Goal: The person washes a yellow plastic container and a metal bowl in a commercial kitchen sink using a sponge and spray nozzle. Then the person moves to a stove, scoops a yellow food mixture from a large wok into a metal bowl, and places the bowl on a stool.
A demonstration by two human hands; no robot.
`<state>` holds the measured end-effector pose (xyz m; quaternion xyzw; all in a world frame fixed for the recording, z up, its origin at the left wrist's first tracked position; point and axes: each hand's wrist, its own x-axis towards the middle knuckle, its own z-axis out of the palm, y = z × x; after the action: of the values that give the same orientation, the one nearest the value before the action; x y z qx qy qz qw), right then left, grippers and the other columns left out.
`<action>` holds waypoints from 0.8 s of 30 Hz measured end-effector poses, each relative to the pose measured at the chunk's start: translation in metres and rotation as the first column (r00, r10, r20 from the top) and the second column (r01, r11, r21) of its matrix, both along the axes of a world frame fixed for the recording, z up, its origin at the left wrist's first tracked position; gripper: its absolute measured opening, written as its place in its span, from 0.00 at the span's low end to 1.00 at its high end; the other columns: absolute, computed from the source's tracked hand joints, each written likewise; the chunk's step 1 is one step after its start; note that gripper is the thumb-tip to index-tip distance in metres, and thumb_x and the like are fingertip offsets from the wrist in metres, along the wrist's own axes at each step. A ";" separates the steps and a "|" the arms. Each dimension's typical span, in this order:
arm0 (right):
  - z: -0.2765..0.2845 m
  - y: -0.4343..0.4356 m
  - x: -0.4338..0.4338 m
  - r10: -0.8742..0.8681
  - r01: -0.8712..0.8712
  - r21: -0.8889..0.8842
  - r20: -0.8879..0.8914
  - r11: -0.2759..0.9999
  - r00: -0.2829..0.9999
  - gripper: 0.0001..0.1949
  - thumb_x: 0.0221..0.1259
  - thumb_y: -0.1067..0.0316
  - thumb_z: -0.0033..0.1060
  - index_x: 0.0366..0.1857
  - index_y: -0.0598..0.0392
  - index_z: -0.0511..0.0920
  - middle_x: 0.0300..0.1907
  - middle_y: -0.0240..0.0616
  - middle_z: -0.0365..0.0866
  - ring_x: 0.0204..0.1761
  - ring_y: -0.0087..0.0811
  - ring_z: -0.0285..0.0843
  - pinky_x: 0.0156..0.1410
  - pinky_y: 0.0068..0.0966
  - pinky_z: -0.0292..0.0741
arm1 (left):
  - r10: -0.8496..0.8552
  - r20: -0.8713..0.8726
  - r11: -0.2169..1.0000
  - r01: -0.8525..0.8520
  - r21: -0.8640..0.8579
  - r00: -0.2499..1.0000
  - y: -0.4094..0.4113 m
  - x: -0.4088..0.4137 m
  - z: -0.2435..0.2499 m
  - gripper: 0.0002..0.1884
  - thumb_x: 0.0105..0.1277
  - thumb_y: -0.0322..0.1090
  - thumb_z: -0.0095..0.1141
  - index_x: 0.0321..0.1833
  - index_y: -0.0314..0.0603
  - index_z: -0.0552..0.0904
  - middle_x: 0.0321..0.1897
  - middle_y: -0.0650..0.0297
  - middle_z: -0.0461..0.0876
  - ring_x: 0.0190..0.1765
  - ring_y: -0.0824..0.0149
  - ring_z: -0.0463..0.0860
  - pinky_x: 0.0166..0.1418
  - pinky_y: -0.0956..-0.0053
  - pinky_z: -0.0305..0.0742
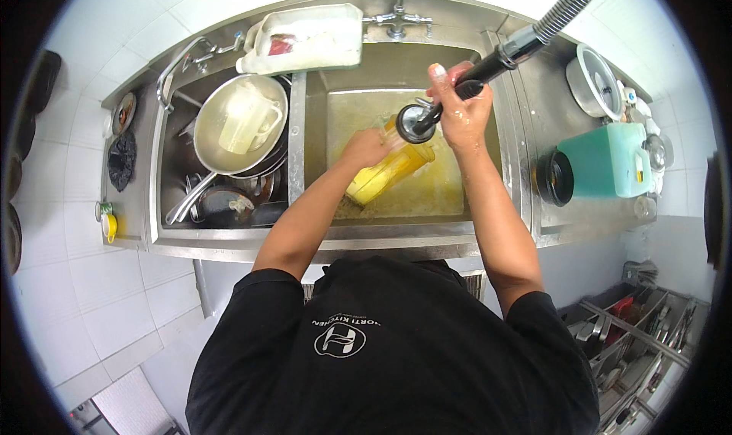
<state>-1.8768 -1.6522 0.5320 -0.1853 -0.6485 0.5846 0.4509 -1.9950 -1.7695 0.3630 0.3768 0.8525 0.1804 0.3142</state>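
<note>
My right hand is closed around the black handle of a pre-rinse spray hose, its round head pointing down over the right sink basin. My left hand grips the upper part of a clear plastic jug or container, partly hidden by the hand and the spray head. Yellow shows in this container, which lies tilted in the basin. Shallow yellowish water covers the basin's floor around it.
The left basin holds a steel pan with a plastic jug inside and dark pans below. A white jerrycan lies behind the sinks. On the right counter stand a teal jerrycan, a black bowl and a lidded pot.
</note>
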 end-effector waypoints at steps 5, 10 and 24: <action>-0.003 0.045 0.035 -0.150 0.140 -0.095 -0.105 0.986 0.983 0.16 0.60 0.64 0.77 0.26 0.52 0.72 0.23 0.26 0.74 0.24 0.20 0.75 0.32 0.21 0.75 | -0.145 -0.194 0.989 0.137 -0.051 0.970 0.052 0.031 0.011 0.32 0.68 0.52 0.58 0.67 0.34 0.73 0.51 0.43 0.84 0.55 0.42 0.83 0.59 0.53 0.78; -0.001 0.075 0.065 -0.232 0.217 -0.114 -0.133 0.969 0.964 0.16 0.59 0.65 0.77 0.27 0.52 0.72 0.23 0.27 0.73 0.24 0.21 0.75 0.33 0.22 0.77 | -0.370 -0.209 0.886 0.276 -0.371 0.905 0.091 0.050 0.022 0.21 0.68 0.40 0.59 0.61 0.40 0.82 0.57 0.51 0.84 0.61 0.52 0.83 0.62 0.62 0.80; 0.004 0.100 0.062 -0.260 0.235 -0.166 -0.154 0.958 0.953 0.15 0.61 0.69 0.74 0.26 0.49 0.71 0.22 0.25 0.71 0.22 0.18 0.71 0.36 0.26 0.80 | -0.181 0.106 0.855 0.210 -0.474 0.978 0.088 -0.001 0.078 0.42 0.70 0.71 0.42 0.56 0.30 0.83 0.40 0.50 0.86 0.41 0.58 0.87 0.52 0.61 0.79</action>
<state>-1.8149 -1.5525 0.5358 -0.2460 -0.5337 0.5832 0.5609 -1.9959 -1.6815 0.4411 0.3656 0.8184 -0.0598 0.4394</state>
